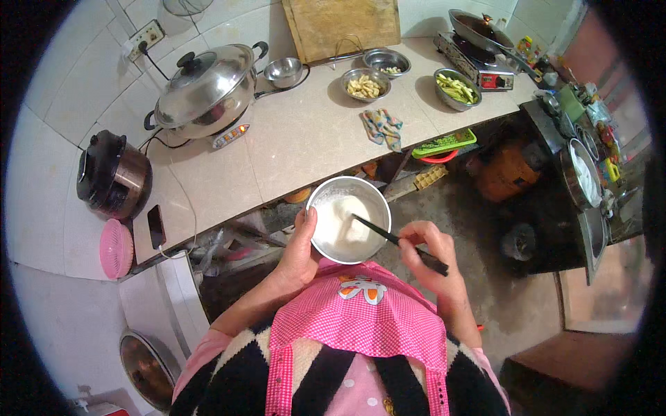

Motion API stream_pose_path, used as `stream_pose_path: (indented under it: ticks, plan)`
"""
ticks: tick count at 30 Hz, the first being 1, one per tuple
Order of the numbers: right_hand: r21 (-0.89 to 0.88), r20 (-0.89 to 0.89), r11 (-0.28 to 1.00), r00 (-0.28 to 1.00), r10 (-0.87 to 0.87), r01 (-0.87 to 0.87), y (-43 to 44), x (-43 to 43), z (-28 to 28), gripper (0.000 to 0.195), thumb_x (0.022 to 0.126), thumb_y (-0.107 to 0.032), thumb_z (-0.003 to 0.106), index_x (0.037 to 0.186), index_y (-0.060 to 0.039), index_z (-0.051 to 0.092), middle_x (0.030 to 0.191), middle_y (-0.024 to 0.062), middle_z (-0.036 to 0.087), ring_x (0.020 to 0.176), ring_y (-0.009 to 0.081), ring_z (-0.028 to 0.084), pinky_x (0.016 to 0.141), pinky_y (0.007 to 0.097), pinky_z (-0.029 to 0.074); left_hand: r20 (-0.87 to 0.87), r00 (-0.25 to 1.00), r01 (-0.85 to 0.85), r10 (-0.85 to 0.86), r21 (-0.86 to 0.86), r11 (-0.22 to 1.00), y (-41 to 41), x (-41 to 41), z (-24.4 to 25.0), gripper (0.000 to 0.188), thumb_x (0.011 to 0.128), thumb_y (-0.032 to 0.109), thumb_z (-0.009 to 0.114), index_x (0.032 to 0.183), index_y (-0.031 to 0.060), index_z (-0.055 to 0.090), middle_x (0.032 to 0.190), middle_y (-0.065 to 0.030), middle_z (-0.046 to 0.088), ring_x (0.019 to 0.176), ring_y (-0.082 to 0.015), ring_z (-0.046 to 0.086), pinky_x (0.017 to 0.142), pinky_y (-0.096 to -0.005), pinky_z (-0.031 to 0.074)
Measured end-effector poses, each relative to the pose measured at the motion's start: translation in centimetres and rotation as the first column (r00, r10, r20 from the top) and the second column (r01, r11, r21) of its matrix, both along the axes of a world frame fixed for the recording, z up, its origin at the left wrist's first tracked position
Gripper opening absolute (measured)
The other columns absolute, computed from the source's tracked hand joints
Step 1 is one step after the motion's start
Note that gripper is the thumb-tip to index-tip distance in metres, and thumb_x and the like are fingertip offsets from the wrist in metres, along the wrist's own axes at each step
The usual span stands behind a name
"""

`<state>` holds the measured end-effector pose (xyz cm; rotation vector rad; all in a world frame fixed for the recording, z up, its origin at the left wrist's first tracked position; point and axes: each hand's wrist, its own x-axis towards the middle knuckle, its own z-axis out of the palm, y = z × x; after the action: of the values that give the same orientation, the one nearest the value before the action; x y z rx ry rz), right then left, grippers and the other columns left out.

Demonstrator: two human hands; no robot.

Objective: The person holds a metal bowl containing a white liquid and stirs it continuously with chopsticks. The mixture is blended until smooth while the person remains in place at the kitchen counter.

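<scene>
My left hand (299, 252) holds a round metal bowl (327, 195) by its left side, thumb over the rim. White flour or batter (333, 226) lies inside; which of the two I cannot tell. Dark chopsticks (377, 231) are gripped in my right hand (437, 255), their tips down in the white stuff. The bowl is held in front of my pink checked apron (333, 320), just off the counter's front edge.
On the tiled counter (296, 151) stand a lidded steel pot (208, 93), a rice cooker (114, 174), a phone (155, 226) and a cloth (382, 127). Bowls of pale pieces (365, 87) and green vegetables (458, 89) sit farther back, near a gas stove (478, 62) with a pan.
</scene>
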<state>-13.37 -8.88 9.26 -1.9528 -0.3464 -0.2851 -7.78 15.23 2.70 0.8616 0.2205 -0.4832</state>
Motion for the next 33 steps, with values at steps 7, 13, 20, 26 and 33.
stream_pose_path:
  ticks: [7, 13, 20, 26, 33]
  plan:
    - [0.039, 0.007, 0.997, 0.998, -0.061, 0.061, -0.4, -0.2, -0.7, 0.015, 0.079, 0.005, 0.064, 0.092, -0.0017, 0.057, 0.08, 0.0101, 0.065, 0.071, 0.0173, 0.068, 0.065, 0.0289, 0.054, 0.03, 1.0, 0.001, -0.002, 0.029, 1.0, 1.0, -0.1, 1.2, 0.062, 0.1, 0.053, 0.042, 0.146, 0.0116, 0.038, 0.144, -0.0101, 0.048, 0.131, -0.0274, 0.048, 0.109, -0.0475, 0.04]
    - [0.0, 0.04, 1.0, 0.999, -0.019, 0.019, -0.9, 0.0, -1.7, 0.013, 0.082, 0.009, 0.056, 0.09, -0.0007, 0.055, 0.076, 0.0092, 0.065, 0.069, 0.0163, 0.069, 0.061, 0.027, 0.054, 0.103, 0.993, -0.064, 0.055, 0.082, 0.995, 1.5, 0.4, 0.4, 0.068, 0.094, 0.055, 0.055, 0.141, 0.014, 0.029, 0.138, -0.0128, 0.044, 0.128, -0.0293, 0.049, 0.097, -0.0485, 0.052]
    - [0.167, -0.086, 0.986, 0.996, 0.012, 0.003, 0.4, 0.6, -2.2, 0.009, 0.083, 0.001, 0.062, 0.089, -0.0017, 0.058, 0.076, 0.008, 0.062, 0.065, 0.0152, 0.063, 0.06, 0.0284, 0.051, -0.015, 0.999, -0.041, 0.043, 0.115, 0.993, 0.4, -0.4, 1.0, 0.064, 0.098, 0.054, 0.046, 0.145, 0.012, 0.037, 0.142, -0.0104, 0.049, 0.131, -0.0269, 0.047, 0.108, -0.0462, 0.04]
    - [0.149, -0.164, 0.989, 0.986, 0.024, 0.0, -1.9, -0.1, -1.0, 0.009, 0.082, 0.0, 0.063, 0.089, -0.0023, 0.058, 0.075, 0.0065, 0.062, 0.066, 0.0126, 0.062, 0.06, 0.0273, 0.05, 0.071, 0.997, -0.029, 0.025, 0.058, 0.998, 1.1, 0.0, 1.0, 0.066, 0.097, 0.054, 0.049, 0.143, 0.011, 0.031, 0.14, -0.013, 0.045, 0.131, -0.0296, 0.047, 0.105, -0.0494, 0.044]
    - [0.08, -0.05, 0.997, 0.999, 0.008, -0.004, -0.1, 0.8, -1.5, 0.013, 0.078, 0.005, 0.062, 0.087, -0.0026, 0.056, 0.076, 0.0089, 0.061, 0.068, 0.0155, 0.062, 0.063, 0.0297, 0.051, 0.05, 0.999, 0.016, -0.021, 0.1, 0.995, 0.5, 0.1, 0.3, 0.066, 0.099, 0.054, 0.044, 0.145, 0.0085, 0.038, 0.143, -0.0115, 0.049, 0.131, -0.0273, 0.048, 0.108, -0.047, 0.04]
